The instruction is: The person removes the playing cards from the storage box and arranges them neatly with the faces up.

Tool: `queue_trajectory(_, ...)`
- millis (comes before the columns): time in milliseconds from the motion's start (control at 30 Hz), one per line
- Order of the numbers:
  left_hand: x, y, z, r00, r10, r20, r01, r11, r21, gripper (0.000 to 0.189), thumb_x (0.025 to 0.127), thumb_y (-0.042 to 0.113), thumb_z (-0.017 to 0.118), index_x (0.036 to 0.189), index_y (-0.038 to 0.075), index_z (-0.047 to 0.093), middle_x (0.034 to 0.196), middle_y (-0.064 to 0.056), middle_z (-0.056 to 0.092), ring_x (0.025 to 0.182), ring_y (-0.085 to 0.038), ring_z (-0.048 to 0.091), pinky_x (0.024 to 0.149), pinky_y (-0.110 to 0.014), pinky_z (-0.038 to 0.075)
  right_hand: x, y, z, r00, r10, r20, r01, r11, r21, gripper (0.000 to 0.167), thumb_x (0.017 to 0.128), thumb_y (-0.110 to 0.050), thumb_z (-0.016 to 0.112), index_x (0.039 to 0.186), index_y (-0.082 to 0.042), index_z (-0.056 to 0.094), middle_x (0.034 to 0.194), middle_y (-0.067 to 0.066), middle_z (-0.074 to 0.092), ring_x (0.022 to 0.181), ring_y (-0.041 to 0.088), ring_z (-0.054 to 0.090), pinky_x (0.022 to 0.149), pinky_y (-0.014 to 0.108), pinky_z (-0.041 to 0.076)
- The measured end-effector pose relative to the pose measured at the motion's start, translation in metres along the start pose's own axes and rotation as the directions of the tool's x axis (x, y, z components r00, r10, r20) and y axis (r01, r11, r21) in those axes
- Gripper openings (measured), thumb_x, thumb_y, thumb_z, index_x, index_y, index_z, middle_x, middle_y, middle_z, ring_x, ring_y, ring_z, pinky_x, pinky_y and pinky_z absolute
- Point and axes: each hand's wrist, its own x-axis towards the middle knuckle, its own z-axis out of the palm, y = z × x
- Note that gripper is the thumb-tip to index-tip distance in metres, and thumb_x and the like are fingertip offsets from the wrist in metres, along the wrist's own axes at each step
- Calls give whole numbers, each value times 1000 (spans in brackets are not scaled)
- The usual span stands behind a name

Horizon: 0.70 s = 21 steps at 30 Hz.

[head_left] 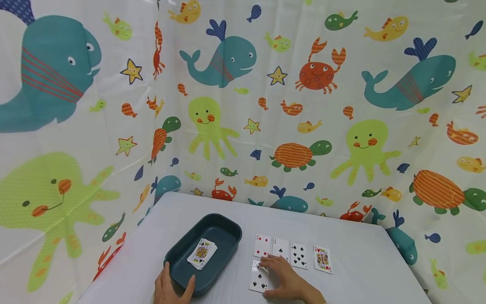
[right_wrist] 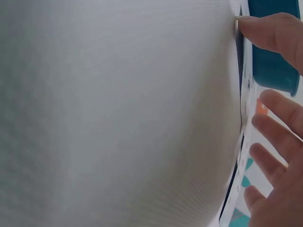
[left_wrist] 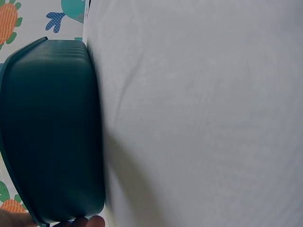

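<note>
My left hand (head_left: 170,290) grips the near end of a dark teal oval tray (head_left: 224,233), fingertips along its outer side and thumb over the rim. In the left wrist view, fingertips (left_wrist: 97,221) show at the bottom against the tray's wall. Inside the tray lies a loose stack of playing cards (head_left: 202,253), a face card on top. My right hand (head_left: 284,280) hovers over a spade playing card (head_left: 258,282) on the white cloth, fingers spread over its far end. In the right wrist view, the thumb (right_wrist: 270,32) reaches a card's edge while the other fingers stand apart.
Beyond the right hand lie a diamond card (head_left: 262,245), a club card (head_left: 280,245) and another spade card (head_left: 298,255), side by side. A red-suited face card (head_left: 323,259) lies farther right. A sea-animal curtain (head_left: 250,109) hangs behind the white-covered table (head_left: 364,261).
</note>
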Motion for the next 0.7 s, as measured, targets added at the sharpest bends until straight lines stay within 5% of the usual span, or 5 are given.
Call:
queue_trajectory(133, -1, -1, 0, 1000, 6, -9, -6, 1000, -2, 105, 83, 43, 80, 154, -11, 24, 142, -39, 32, 126, -56, 42, 104, -71, 38, -1, -5, -3, 1000, 21, -15, -21, 999, 37, 70, 85, -45, 81, 143, -15, 57, 148, 6, 56, 138, 30, 46, 113, 57, 37)
queue_trajectory(300, -3, 0, 0, 1000, 4, -7, -4, 1000, -1, 106, 83, 44, 80, 154, -12, 23, 142, -40, 32, 126, -57, 42, 105, -71, 37, 1, -17, -15, 992, 123, -36, -112, 968, 223, 68, 89, -42, 79, 148, -21, 52, 153, 7, 51, 141, 33, 45, 111, 59, 40)
queue_trajectory(467, -8, 0, -1, 1000, -1, -11, 1, 1000, -2, 105, 83, 43, 80, 153, -12, 24, 142, -40, 32, 126, -57, 42, 104, -71, 38, 6, -31, -28, 966, 252, -57, -196, 858, 475, 62, 93, -30, 76, 149, -28, 50, 155, 7, 49, 144, 38, 42, 112, 68, 32)
queue_trajectory(700, -14, 1, 0, 999, -7, -34, 7, 1000, 11, 106, 81, 43, 81, 152, -12, 26, 140, -40, 34, 124, -57, 43, 104, -71, 38, 12, -48, -32, 950, 292, -108, -145, 723, 676, 60, 98, -20, 69, 152, -9, 45, 158, 10, 44, 146, 32, 42, 118, 44, 34)
